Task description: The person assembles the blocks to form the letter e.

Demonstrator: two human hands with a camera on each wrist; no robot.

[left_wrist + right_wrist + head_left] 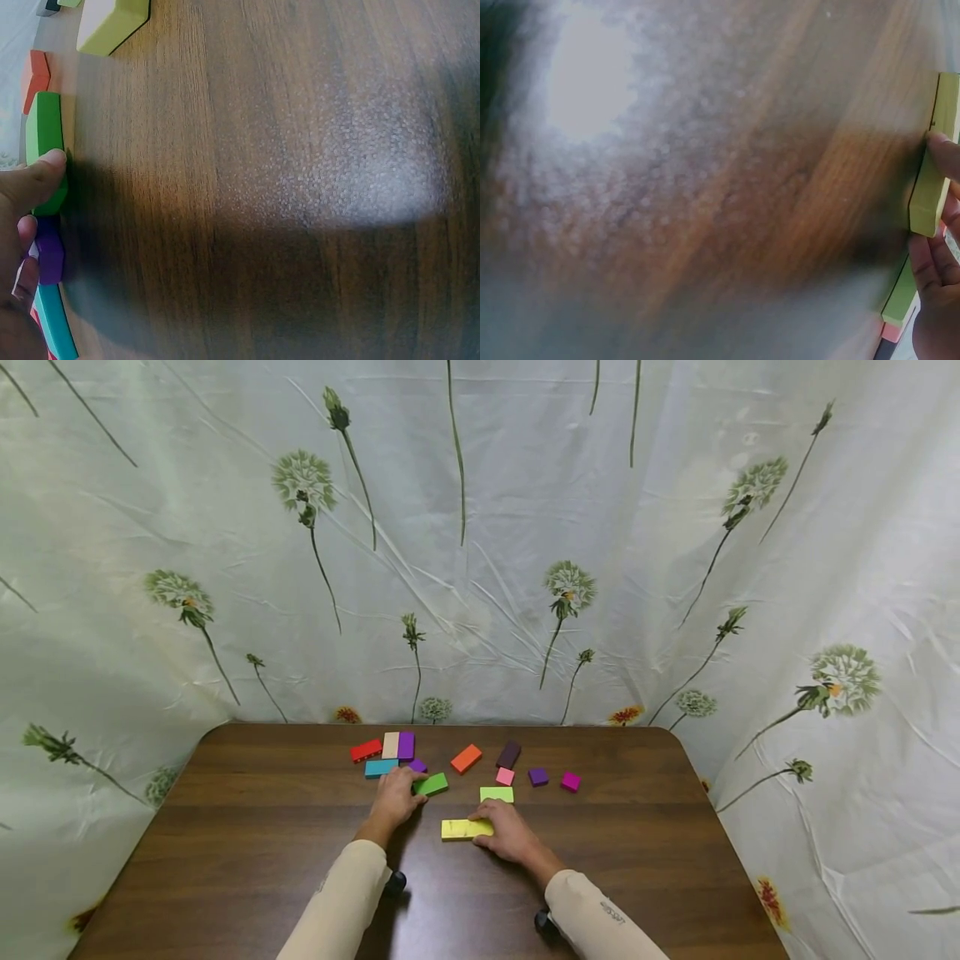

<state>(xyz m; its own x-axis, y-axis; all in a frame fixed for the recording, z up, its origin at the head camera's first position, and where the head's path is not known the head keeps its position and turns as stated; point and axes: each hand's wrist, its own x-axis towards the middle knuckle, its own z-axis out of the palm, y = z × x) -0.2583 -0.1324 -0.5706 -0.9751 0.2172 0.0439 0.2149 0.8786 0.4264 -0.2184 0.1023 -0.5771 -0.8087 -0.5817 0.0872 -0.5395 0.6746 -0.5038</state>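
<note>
On the wooden table, my right hand (pixel 513 833) grips the right end of a long yellow block (pixel 457 830), thumb on the near side and fingers on the far side. Just behind it lies a lime green block (pixel 497 794). To the left, my left hand (pixel 394 798) holds the left end of a green block (pixel 432 784); the left wrist view shows the thumb (pixel 52 157) against its side. A purple block (pixel 49 253) and a turquoise block (pixel 381 768) lie beside that hand, the purple one partly hidden by the fingers in the head view.
Farther back lie a red block (pixel 366 750), a beige block (pixel 391 744), a tall purple block (pixel 407 746), an orange block (pixel 467 758) and a dark brown block (pixel 508 754). Small pink (pixel 505 777), violet (pixel 537 777) and magenta (pixel 571 782) blocks sit rightward. A flowered curtain (pixel 495 593) hangs behind.
</note>
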